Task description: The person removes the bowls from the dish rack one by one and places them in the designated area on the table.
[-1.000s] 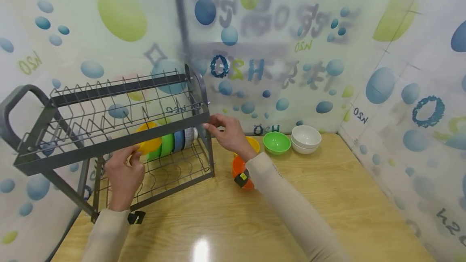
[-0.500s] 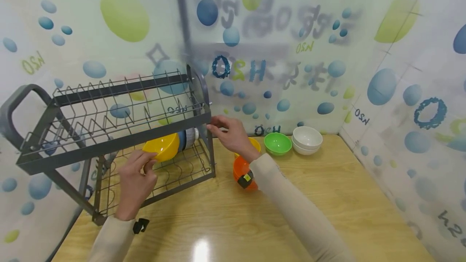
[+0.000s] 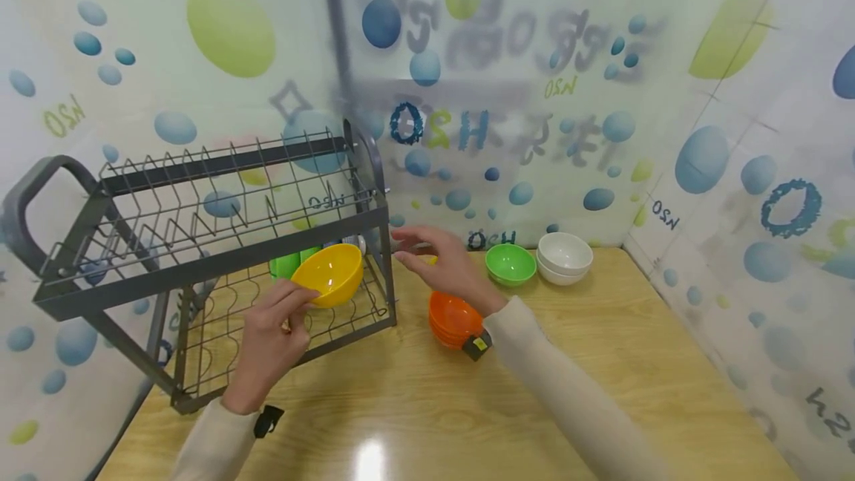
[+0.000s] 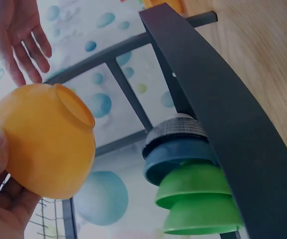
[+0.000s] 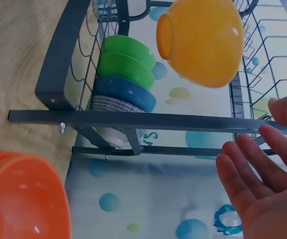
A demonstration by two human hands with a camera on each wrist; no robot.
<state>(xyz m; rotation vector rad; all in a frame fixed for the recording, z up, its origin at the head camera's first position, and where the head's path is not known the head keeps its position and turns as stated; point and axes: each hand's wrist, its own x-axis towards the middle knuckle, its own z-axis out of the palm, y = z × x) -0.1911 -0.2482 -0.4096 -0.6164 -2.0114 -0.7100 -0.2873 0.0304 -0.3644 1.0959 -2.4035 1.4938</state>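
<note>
My left hand (image 3: pixel 274 332) pinches a yellow bowl (image 3: pixel 334 277) by its rim, holding it at the front of the dish rack (image 3: pixel 287 240) between the two tiers. In the left wrist view the thumb lies on the outside of that bowl (image 4: pixel 48 144). Just right of the rack's end post, my right hand (image 3: pixel 447 262) is held with its fingers loosely extended and nothing in them. Behind the yellow bowl, in the lower tier, stand two green bowls (image 5: pixel 126 64), a blue bowl (image 5: pixel 123 92) and a patterned bowl (image 5: pixel 116 104), tilted in a row.
Orange stacked bowls (image 3: pixel 454 318) stand on the wooden table (image 3: pixel 534 392) right of the rack. A green bowl (image 3: pixel 510 264) and stacked white bowls (image 3: pixel 563 257) are farther back by the patterned wall (image 3: pixel 534 132). Another yellow item is mostly hidden behind the right hand.
My left hand has drawn the yellow bowl out of the lower tier, rightward and toward me. My right hand has come off the rack's end post and shifted slightly right, its fingers loosening.
</note>
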